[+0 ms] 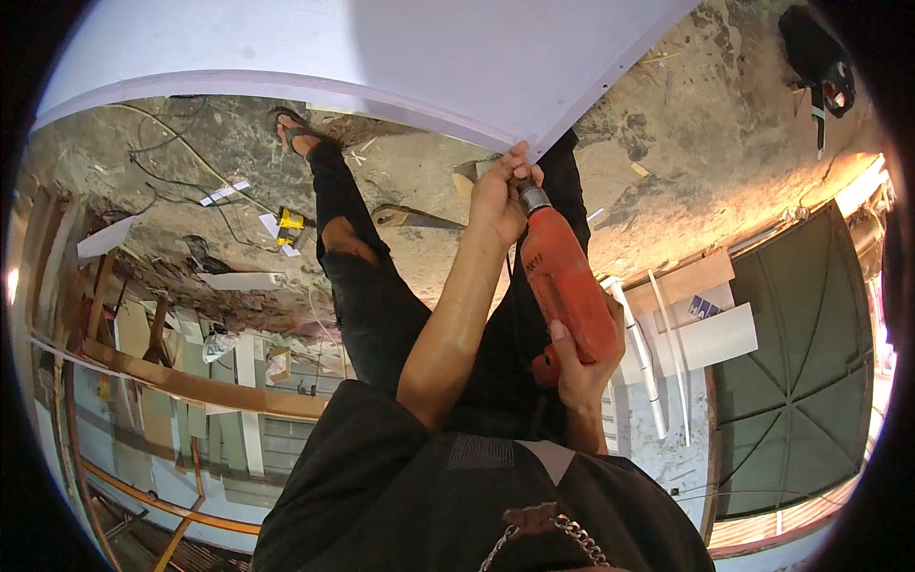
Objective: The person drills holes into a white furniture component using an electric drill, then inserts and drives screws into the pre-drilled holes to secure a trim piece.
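My right hand point(579, 367) is wrapped around the rear of a red corded-style power drill point(564, 276), whose metal chuck end points up at the corner of a large white panel point(496, 91). My left hand point(500, 195) is beside the chuck, its fingers bent and pressed together at the panel's corner. Whatever they pinch there is too small to make out. The drill's tip is hidden behind those fingers. Small dark holes or screws dot the panel's right edge.
On the stained concrete floor point(667, 172) lie a yellow tool point(291, 226), cables point(167, 195), a handsaw point(419, 217) and scattered scraps. A black bag-like item point(815, 57) sits at far right. White tubes point(637, 338) and a dark green panel point(791, 381) are at lower right; boards point(210, 381) at left.
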Demonstrator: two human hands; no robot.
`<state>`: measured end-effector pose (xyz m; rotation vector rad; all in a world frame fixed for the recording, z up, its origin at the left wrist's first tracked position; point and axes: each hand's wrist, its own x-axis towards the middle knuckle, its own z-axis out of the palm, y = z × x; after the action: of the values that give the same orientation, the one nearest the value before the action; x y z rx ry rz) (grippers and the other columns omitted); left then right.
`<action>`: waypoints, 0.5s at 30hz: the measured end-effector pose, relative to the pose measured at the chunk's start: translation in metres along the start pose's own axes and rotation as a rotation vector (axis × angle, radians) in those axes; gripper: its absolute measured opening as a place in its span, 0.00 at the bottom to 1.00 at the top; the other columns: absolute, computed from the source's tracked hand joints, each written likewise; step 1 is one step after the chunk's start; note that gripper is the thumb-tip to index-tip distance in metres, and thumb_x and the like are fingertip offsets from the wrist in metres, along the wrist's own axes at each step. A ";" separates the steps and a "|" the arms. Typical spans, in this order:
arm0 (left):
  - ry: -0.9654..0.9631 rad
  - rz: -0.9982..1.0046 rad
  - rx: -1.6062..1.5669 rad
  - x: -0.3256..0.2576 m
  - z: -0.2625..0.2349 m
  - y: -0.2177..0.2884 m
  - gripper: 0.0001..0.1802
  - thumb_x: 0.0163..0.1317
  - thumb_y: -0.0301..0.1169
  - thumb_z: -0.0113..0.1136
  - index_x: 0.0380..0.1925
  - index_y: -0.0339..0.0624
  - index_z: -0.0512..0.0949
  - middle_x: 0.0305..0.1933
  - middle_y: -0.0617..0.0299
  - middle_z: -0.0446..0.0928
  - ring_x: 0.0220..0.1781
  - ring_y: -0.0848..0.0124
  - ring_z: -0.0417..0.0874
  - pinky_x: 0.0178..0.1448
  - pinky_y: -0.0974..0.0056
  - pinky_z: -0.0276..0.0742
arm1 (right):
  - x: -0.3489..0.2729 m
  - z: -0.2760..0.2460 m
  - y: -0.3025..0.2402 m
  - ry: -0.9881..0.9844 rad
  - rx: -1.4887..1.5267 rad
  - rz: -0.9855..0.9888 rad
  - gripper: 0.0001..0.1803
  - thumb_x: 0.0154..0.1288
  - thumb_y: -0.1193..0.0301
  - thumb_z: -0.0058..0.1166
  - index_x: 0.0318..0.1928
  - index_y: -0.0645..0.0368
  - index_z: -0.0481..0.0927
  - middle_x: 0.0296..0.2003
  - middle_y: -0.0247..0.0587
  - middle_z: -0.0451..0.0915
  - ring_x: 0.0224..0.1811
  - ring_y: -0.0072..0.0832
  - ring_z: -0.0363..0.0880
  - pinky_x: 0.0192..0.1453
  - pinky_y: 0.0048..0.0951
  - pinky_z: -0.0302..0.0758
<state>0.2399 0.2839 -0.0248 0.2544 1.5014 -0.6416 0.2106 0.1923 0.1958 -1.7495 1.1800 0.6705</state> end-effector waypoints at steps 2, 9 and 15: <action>0.029 -0.006 -0.011 -0.003 0.004 0.001 0.13 0.71 0.23 0.45 0.53 0.31 0.71 0.26 0.66 0.69 0.28 0.71 0.74 0.40 0.62 0.79 | 0.000 0.001 -0.003 -0.002 0.012 0.006 0.32 0.54 0.72 0.67 0.58 0.70 0.69 0.52 0.48 0.73 0.55 0.34 0.74 0.61 0.34 0.70; 0.003 -0.017 -0.012 -0.005 0.003 0.001 0.14 0.70 0.23 0.45 0.52 0.31 0.72 0.26 0.66 0.69 0.28 0.70 0.73 0.40 0.63 0.79 | -0.001 0.002 -0.004 -0.011 0.052 0.037 0.33 0.54 0.74 0.65 0.59 0.70 0.66 0.54 0.50 0.73 0.57 0.34 0.74 0.63 0.34 0.70; 0.035 -0.009 -0.017 -0.005 0.005 0.002 0.14 0.68 0.22 0.47 0.52 0.31 0.73 0.26 0.68 0.68 0.26 0.75 0.70 0.41 0.64 0.78 | -0.002 0.004 -0.006 -0.022 0.074 0.033 0.34 0.55 0.74 0.65 0.60 0.71 0.66 0.55 0.51 0.73 0.57 0.34 0.74 0.63 0.34 0.70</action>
<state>0.2451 0.2842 -0.0204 0.2474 1.5421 -0.6346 0.2158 0.1974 0.1976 -1.6603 1.2062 0.6555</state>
